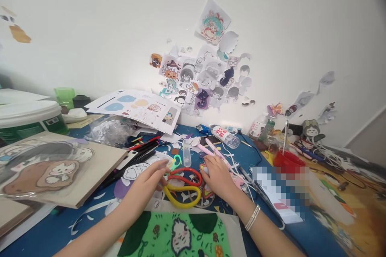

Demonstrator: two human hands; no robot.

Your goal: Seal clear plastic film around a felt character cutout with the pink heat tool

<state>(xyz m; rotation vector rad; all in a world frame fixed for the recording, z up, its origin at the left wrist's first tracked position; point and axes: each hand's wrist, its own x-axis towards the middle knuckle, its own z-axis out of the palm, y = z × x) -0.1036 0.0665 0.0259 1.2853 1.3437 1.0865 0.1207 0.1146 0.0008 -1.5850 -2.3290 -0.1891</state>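
Note:
My left hand (150,180) is at the middle of the blue table, fingers curled round the near end of large scissors with one red and one yellow handle (182,196); their blades are hidden under it. Beside its fingertips lies a small green scissors handle (176,162). My right hand (218,176), a silver bracelet on its wrist, is spread low over the clutter just right of the scissors. Its fingers are apart near pink pens (208,146), and some fingertips are hidden. Closest to me lies a green drawing with a white animal (181,235).
A clear plastic bottle (224,135) lies behind the hands. Wooden boards with a brown drawing (39,174) and a white-lidded bucket (30,118) stand left. Printed sheets (141,108) lean at the back. At right are a red cup (288,163) and cables (340,154).

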